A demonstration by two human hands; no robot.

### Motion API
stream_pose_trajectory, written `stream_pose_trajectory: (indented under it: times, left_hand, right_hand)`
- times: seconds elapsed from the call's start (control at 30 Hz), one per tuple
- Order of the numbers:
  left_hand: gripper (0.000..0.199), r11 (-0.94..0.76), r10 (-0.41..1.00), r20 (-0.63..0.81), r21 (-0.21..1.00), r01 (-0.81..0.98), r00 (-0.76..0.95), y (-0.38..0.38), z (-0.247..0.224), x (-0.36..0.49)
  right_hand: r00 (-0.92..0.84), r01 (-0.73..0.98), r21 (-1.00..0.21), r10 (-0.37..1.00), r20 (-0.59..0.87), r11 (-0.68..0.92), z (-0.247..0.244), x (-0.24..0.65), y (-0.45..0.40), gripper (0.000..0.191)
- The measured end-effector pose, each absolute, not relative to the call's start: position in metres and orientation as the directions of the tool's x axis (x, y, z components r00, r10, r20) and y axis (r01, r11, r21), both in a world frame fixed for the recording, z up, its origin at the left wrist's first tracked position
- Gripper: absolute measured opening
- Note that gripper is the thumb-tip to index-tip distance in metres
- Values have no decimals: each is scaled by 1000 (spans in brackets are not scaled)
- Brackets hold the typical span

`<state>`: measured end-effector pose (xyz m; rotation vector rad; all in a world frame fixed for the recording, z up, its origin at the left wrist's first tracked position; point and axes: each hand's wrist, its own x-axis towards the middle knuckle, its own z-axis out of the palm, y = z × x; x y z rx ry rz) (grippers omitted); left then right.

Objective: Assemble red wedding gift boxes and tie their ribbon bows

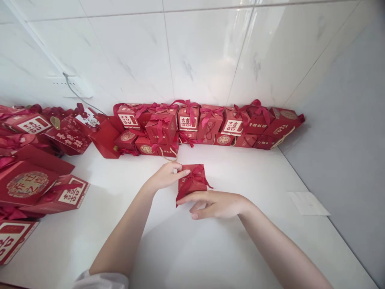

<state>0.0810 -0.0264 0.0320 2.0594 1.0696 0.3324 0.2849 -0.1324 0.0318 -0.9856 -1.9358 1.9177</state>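
A small red box (192, 176) with a dark red ribbon bow on top sits on the white table, between my hands. My left hand (168, 175) grips its left side, the thumb lying on the top by the bow and the other fingers mostly hidden behind the box. At the near edge, my right hand (215, 204) has its fingers apart. Its index finger touches the ribbon tail at the front left corner, and nothing is held in it.
Stacked red gift boxes (210, 124) line the tiled wall (204, 52). More red boxes (28, 184) crowd the left side. A white paper (308, 203) lies near the right edge of the table (186, 257). A grey cable hangs from a wall socket (73, 86).
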Motion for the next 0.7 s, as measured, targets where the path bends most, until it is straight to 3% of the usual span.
stream_pose_trajectory:
  times: [0.1,0.23,0.37,0.7]
  left_hand:
    - [48,-352,770,-126,734,581,626,-26,33,80]
    - [49,-354,782,-113,728,587,613,-27,32,81]
    - [48,-347,787,-101,744,571,609,-28,32,83]
    - [43,-338,816,-73,744,576,573,-28,27,86]
  right_hand:
    - [-747,166,-958,604,-276,-232,21,276,-131,59]
    - [-730,86,-968,647,-221,-234,17,272,-130,39]
    - [-721,120,-971,654,-229,-207,25,281,-129,23]
    - [-661,350,-928,670,-339,-124,28,286,-131,24]
